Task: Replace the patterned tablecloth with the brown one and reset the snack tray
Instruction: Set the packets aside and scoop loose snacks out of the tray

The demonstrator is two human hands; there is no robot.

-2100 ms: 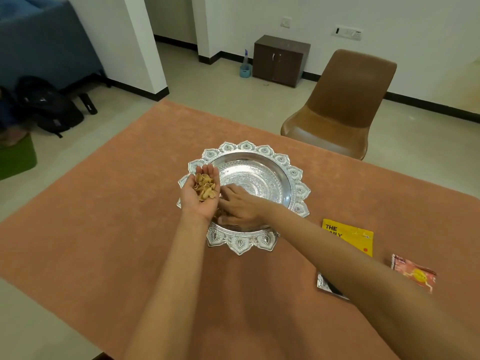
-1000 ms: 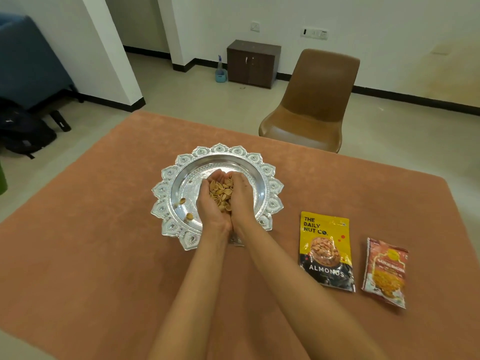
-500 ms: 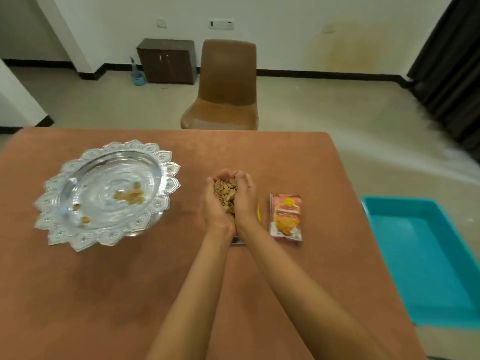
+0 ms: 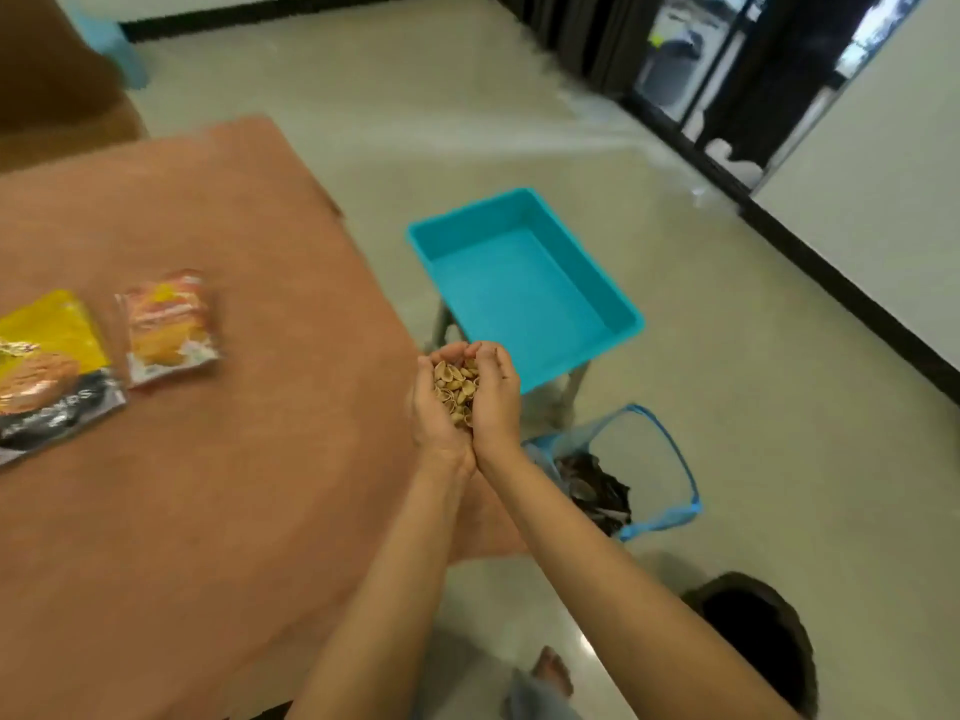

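Now at the table edge: cupped hands full of pistachio shells (image 4: 456,389), bin bag below

Left hand (image 4: 434,423) and right hand (image 4: 498,407) press together side by side, palms up. Their fingers curl inward into one bowl round the heap. Neither is flat nor fisted, and both hold the load.

The hands sit over the right edge of the brown tablecloth (image 4: 182,485), which already covers the table. Patterned cloth and snack tray are not in view.

On the cloth, well apart from the hands, lie a yellow-black almonds packet (image 4: 47,366) and, just beside it, an orange snack packet (image 4: 166,324). Both are flat and blurred.

Off the table stands a teal plastic tub (image 4: 519,304) on a stand, with nothing visible inside. Nearer, on the floor below and right of the hands, is a clear bin bag with a blue rim (image 4: 685,470), holding dark waste. A dark round object (image 4: 753,631) at bottom right: cannot tell what.

Step, as judged: shell clear-out, with a dump into the bin bag likely next. Tray refill from the packets is not yet done.

Risks:
- The heap stands above the palm line. A gap between the heels of the hands, or a tilt, lets shells drop on the cloth or floor.
- The bag mouth looks slack and partly tucked under the table edge. A release too high or too far left could scatter shells outside it.
- The tub is close by, so a wrong-container dump is possible.
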